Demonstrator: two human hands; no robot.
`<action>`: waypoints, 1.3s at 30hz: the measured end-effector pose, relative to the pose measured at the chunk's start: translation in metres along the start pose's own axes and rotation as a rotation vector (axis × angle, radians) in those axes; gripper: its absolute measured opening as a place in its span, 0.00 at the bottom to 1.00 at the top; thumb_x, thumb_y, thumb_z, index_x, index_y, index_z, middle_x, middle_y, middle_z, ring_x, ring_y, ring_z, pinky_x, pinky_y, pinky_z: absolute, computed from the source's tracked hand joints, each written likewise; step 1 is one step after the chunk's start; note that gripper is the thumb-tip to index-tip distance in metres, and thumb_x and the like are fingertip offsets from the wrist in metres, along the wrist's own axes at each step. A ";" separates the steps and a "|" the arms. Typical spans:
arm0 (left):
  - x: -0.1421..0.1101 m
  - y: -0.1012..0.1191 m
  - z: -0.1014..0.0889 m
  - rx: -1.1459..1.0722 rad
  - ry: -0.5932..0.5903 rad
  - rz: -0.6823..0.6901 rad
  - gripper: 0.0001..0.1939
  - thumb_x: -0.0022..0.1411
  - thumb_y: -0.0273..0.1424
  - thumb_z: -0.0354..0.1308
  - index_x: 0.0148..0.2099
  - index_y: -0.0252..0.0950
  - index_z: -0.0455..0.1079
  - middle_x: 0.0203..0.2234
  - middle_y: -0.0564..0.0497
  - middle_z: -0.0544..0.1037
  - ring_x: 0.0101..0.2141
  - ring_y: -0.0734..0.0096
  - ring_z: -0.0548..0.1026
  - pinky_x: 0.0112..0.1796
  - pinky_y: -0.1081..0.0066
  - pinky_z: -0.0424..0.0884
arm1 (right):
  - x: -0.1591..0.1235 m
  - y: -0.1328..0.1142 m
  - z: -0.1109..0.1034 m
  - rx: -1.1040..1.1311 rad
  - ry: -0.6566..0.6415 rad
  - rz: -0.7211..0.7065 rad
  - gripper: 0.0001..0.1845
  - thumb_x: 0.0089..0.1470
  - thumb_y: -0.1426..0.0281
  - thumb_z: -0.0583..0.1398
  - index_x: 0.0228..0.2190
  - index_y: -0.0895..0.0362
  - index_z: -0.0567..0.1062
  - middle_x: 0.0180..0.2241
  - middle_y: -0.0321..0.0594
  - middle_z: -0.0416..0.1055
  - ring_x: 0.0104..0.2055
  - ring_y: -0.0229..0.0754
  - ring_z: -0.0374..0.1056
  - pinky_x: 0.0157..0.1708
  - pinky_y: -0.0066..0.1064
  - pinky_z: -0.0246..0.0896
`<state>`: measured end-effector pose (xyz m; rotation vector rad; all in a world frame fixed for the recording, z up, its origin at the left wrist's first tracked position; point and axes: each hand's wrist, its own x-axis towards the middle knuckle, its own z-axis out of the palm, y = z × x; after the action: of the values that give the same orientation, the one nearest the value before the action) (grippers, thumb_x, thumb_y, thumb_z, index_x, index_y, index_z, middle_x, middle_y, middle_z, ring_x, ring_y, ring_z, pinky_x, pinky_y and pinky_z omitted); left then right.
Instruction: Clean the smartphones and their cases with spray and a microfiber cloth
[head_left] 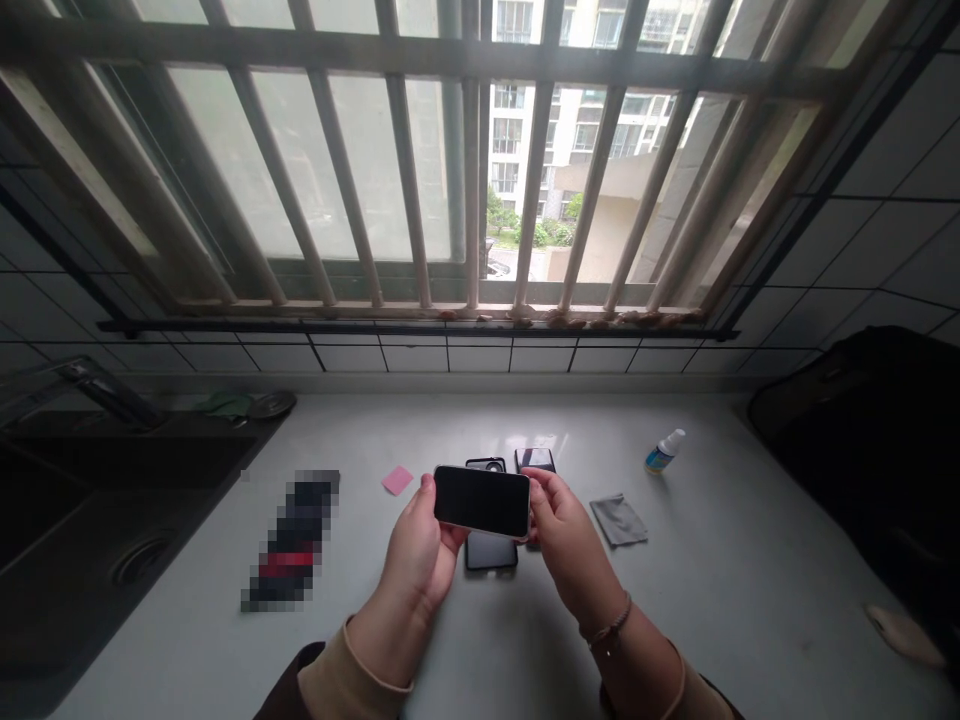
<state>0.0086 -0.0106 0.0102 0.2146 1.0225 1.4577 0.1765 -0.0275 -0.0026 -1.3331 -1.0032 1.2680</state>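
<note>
A smartphone [482, 502] with a dark screen is held sideways above the counter, its screen facing me. My left hand [421, 548] grips its left end, thumb on the edge and fingers behind. At the right end, my right hand [561, 535] holds it with thumb and fingers closed on the edge. Below the held phone lies another black phone or case [491, 553], partly covered by it. Behind my right fingers is a further dark phone-like item [535, 458], partly hidden.
A pink square [397, 480] lies to the left, near a blurred-out dark item [296, 535]. To the right are a grey cloth [619, 520] and a small spray bottle [664, 452]. A sink [142, 530] is at far left, a black bulky object [862, 450] at right.
</note>
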 end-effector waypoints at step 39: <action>-0.013 -0.013 0.004 -0.049 -0.037 0.074 0.13 0.76 0.35 0.53 0.50 0.33 0.75 0.43 0.40 0.83 0.38 0.64 0.83 0.36 0.67 0.83 | -0.016 0.009 0.015 0.063 -0.001 -0.379 0.32 0.71 0.45 0.47 0.46 0.55 0.79 0.35 0.47 0.80 0.31 0.47 0.76 0.30 0.36 0.72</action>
<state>0.0238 -0.0225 0.0094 0.2449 0.9565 1.5390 0.1596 -0.0427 -0.0083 -1.0334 -1.1440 1.0036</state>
